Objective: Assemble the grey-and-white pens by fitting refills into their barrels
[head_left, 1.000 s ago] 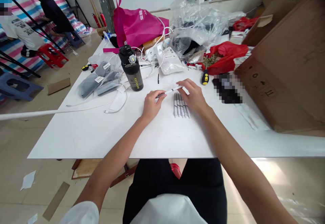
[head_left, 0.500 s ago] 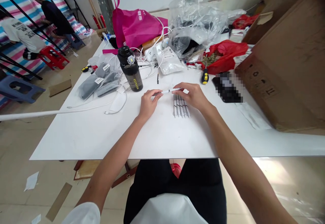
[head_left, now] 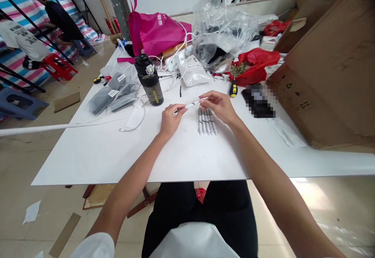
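Both hands hold one white pen (head_left: pixel 191 105) just above the white table (head_left: pixel 123 152). My left hand (head_left: pixel 169 119) pinches its dark left end. My right hand (head_left: pixel 220 107) pinches its right end between thumb and fingers. Below the right hand, several white pens (head_left: pixel 206 120) lie side by side in a row on the table. The held pen slants up to the right.
A dark water bottle (head_left: pixel 149 80) stands left of the hands. Grey packets (head_left: pixel 113 94) and white cables (head_left: pixel 131 119) lie further left. A pink bag (head_left: pixel 155 31), plastic bags (head_left: pixel 225 27), a red bag (head_left: pixel 254 64), a yellow-handled screwdriver (head_left: pixel 233 88) and a large cardboard box (head_left: pixel 331 66) ring the back and right. People sit far left.
The hands keep hold of the same pen. Its right end has lifted slightly and the hands have shifted a little up the table. The pen row has not moved.
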`<control>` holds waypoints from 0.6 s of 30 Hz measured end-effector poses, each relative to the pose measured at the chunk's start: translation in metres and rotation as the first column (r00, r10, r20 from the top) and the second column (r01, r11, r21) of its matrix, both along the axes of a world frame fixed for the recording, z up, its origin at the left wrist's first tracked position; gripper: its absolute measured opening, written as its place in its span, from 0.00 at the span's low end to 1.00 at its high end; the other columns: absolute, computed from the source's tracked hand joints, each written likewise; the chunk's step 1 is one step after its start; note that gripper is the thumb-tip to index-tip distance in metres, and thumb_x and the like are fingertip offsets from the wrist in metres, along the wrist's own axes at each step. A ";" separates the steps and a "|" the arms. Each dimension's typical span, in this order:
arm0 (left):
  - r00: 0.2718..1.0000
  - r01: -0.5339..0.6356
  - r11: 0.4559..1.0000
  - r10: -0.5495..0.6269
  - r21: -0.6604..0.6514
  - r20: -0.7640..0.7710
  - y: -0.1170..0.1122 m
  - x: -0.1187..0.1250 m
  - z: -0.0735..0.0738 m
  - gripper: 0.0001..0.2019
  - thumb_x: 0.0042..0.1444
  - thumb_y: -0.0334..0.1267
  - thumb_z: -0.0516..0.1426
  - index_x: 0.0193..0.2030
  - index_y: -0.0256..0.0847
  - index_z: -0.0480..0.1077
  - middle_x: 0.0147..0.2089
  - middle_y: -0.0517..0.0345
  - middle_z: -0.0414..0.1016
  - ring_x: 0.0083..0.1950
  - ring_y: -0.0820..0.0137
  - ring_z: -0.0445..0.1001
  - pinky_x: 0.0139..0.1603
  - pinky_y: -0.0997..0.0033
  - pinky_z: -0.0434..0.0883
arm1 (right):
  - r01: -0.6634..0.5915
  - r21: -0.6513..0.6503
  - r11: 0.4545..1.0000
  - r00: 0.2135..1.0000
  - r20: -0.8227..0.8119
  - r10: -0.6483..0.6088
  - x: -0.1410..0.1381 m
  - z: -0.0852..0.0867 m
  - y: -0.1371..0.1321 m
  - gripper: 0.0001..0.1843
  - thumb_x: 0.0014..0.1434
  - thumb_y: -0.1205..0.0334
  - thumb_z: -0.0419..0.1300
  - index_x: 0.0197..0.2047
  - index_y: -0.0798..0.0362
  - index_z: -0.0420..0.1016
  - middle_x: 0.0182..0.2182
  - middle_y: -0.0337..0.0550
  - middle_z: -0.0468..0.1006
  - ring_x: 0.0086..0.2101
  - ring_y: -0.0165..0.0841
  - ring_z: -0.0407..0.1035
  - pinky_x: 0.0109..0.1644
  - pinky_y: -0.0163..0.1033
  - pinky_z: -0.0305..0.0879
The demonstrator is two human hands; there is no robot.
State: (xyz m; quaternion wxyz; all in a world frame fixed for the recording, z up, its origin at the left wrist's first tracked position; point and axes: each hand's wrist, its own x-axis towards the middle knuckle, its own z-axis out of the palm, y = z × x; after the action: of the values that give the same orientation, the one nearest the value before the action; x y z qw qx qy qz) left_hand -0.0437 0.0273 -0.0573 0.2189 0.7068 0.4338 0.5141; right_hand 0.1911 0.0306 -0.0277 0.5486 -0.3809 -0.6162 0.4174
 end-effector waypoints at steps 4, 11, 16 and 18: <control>0.999 0.032 0.999 -0.032 0.008 0.041 0.000 0.002 -0.001 0.03 0.65 0.36 0.70 0.45 0.46 0.85 0.44 0.55 0.86 0.45 0.65 0.81 0.52 0.62 0.77 | 0.055 -0.001 0.998 0.998 -0.018 -0.055 -0.001 -0.005 0.001 0.29 0.54 0.31 0.77 0.32 0.48 0.78 0.23 0.37 0.76 0.24 0.32 0.69 0.31 0.40 0.69; 0.996 0.087 0.991 -0.086 0.105 -0.017 -0.009 0.008 0.002 0.10 0.65 0.44 0.71 0.49 0.45 0.82 0.45 0.55 0.87 0.47 0.64 0.81 0.54 0.60 0.76 | 0.024 -0.140 0.990 0.931 -0.357 -0.073 -0.018 -0.011 0.005 0.29 0.52 0.32 0.79 0.34 0.47 0.77 0.31 0.34 0.76 0.33 0.30 0.73 0.37 0.36 0.76; 0.997 0.073 0.991 -0.070 0.108 -0.027 -0.009 0.007 0.004 0.12 0.72 0.49 0.64 0.53 0.45 0.79 0.47 0.53 0.86 0.49 0.65 0.81 0.53 0.61 0.76 | -0.009 -0.257 0.966 0.756 -0.634 -0.161 0.001 -0.002 0.013 0.28 0.54 0.36 0.80 0.37 0.46 0.73 0.34 0.34 0.80 0.35 0.31 0.77 0.37 0.36 0.79; 0.998 0.052 0.994 -0.048 0.100 -0.038 -0.008 0.007 0.004 0.12 0.74 0.49 0.61 0.50 0.45 0.79 0.47 0.53 0.86 0.48 0.65 0.81 0.52 0.62 0.76 | -0.066 -0.243 0.968 0.656 -0.741 -0.141 0.019 0.002 0.015 0.24 0.60 0.43 0.78 0.37 0.46 0.70 0.27 0.29 0.72 0.26 0.27 0.69 0.29 0.32 0.74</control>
State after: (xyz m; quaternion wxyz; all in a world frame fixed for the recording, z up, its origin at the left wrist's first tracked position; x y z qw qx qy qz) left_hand -0.0371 0.0195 -0.0530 0.1881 0.7367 0.3934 0.5168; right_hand 0.2097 0.0455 -0.0254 0.7106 -0.2522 -0.2680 0.5997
